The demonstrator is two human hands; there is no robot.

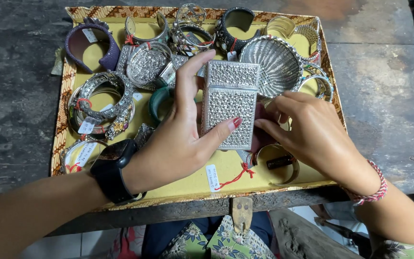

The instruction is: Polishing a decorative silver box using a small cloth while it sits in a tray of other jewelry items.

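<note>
My left hand (178, 139) pinches a hammered silver case (230, 103) upright between thumb and forefinger, above a yellow-lined tray (192, 184) of bangles on the dark worktop (389, 105). My right hand (307, 132) touches its lower right edge, fingers curled; whether that grip is closed on anything, I cannot tell. The polished metal could slide from so narrow a pinch and dent the silver shell dish (276, 64) behind it.

Small white paper price tags (212, 178) on red strings lie among bangles in the yellow-lined tray (195, 184); dark smartwatch screen (112, 152) at the left wrist.
</note>
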